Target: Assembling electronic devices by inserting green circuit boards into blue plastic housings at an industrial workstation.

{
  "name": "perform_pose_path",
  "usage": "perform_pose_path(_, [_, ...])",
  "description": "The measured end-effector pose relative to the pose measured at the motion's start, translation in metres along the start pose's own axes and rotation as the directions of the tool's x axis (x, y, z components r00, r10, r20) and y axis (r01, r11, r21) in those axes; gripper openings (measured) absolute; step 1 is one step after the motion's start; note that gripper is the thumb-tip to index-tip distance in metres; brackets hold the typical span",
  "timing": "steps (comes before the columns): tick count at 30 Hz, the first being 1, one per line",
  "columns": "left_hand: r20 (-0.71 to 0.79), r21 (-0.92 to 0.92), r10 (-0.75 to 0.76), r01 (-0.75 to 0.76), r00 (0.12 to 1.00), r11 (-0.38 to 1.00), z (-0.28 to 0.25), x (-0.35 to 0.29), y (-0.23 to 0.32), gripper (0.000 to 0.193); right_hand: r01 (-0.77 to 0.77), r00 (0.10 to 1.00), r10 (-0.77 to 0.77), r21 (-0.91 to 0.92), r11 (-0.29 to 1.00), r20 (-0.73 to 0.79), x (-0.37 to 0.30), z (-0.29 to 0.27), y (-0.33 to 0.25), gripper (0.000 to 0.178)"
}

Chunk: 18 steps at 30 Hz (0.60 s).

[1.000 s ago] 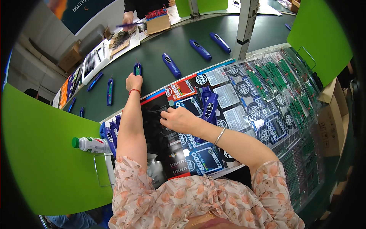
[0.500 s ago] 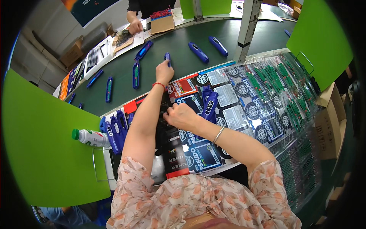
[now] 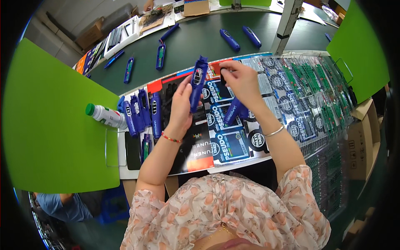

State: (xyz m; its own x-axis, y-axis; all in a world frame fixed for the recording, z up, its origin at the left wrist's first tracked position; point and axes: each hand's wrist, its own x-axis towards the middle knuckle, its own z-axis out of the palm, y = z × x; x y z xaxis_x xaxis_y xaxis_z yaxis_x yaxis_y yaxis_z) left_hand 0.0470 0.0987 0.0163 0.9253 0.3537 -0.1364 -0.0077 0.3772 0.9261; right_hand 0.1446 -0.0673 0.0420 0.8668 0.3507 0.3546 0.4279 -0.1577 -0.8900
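My left hand [image 3: 182,102] is closed around a long blue plastic casing [image 3: 198,79], held up at a slant with its dark oval slots facing me. To its right, my right hand [image 3: 246,81] pinches a small black part [image 3: 223,76], apart from the casing; its exact kind is unclear. Below the right wrist lies another blue casing [image 3: 233,111], partly hidden by shadow and overlap. Small black parts [image 3: 168,93] lie on the dark sheet behind my left hand. Several blue casings [image 3: 156,116] lie side by side left of my left forearm.
Green circuit boards [image 3: 304,77] lie in clear trays at right. Beyond the worktop, a green belt [image 3: 187,46] carries several blue casings. Bright green panels [image 3: 62,125] flank me. A white bottle [image 3: 107,116] lies by the left one; a metal post [image 3: 287,27] rises behind.
My left hand has come back from the green belt, bringing the blue casing. My right hand has moved from the black parts to the right, now pinching a black part. The view has shifted.
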Motion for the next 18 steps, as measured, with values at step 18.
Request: perform_pose_path(18, [0.228, -0.186, -0.099, 0.143, 0.969, 0.972, 0.033, -0.056, -0.05, 0.044, 0.128, 0.978, -0.171, -0.302, 0.945, -0.122, -0.063, -0.017, -0.002, 0.019])
